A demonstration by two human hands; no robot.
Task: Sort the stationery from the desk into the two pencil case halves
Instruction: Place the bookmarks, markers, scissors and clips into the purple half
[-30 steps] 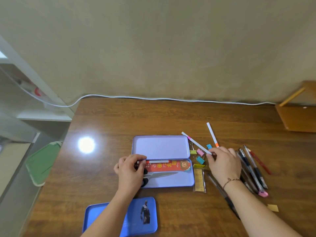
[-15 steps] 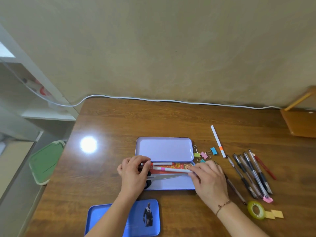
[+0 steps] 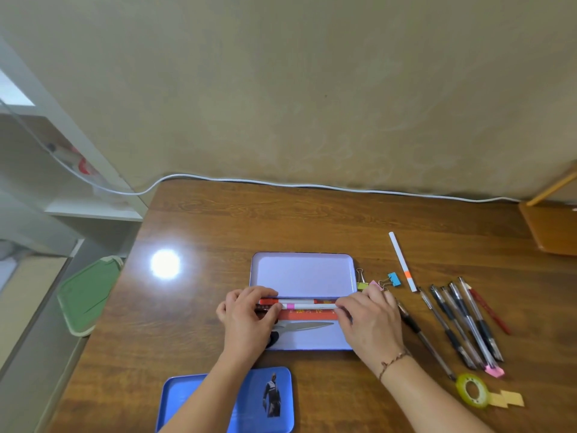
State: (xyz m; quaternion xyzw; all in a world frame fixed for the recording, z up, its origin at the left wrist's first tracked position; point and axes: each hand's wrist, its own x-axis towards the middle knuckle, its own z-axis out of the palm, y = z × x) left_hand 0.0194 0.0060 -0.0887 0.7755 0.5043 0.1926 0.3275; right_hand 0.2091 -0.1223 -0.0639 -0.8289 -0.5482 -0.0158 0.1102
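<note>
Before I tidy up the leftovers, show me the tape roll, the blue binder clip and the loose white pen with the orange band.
tape roll (image 3: 471, 392): head view, on its yellow-green ring.
blue binder clip (image 3: 394, 279): head view, on its blue body.
white pen (image 3: 402, 261): head view, mid-barrel.

No readable text anywhere. Orange-red ruler (image 3: 307, 314) in the near half of the open pencil case (image 3: 312, 343) carries yellow printed characters, too blurred to make out, partly hidden by the hands. Blue tin lid (image 3: 249, 401) at 6 o'clock of the case shows a printed standing figure, no lettering legible. Pens (image 3: 462, 323) at 3 o'clock show no legible markings.
</note>
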